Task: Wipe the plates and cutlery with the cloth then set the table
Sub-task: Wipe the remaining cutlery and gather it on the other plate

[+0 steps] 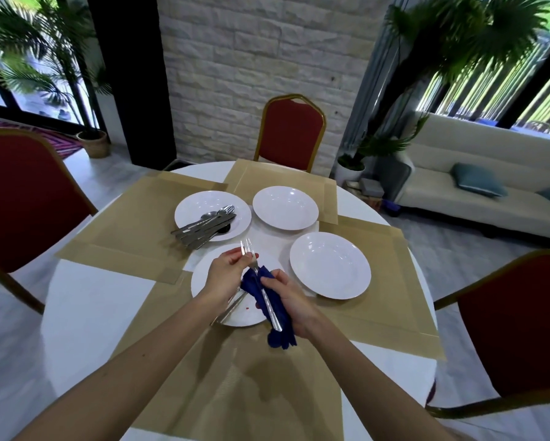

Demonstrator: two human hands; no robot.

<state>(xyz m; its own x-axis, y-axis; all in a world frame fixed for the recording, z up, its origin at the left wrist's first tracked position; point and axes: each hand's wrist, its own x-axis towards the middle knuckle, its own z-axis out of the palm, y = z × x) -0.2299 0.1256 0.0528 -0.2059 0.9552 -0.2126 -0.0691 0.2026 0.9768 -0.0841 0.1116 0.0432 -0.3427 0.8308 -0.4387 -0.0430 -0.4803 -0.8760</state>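
My left hand (225, 272) pinches a steel fork (268, 302) near its tines above the nearest white plate (203, 281). My right hand (288, 296) grips a dark blue cloth (278, 313) wrapped around the fork's handle. Some cutlery (232, 308) lies on that near plate under my left wrist, beside small red spots. A far-left plate (190, 211) carries a pile of spoons and other cutlery (203, 227). Two more white plates are bare: one at the back (284, 208), one at the right (329, 265).
Tan placemats (133, 224) cover the round white table (79, 300). Red chairs with gold frames stand at the left (22, 198), the far side (291, 132) and the right (515, 329). A cream sofa (477, 186) and potted palms stand beyond.
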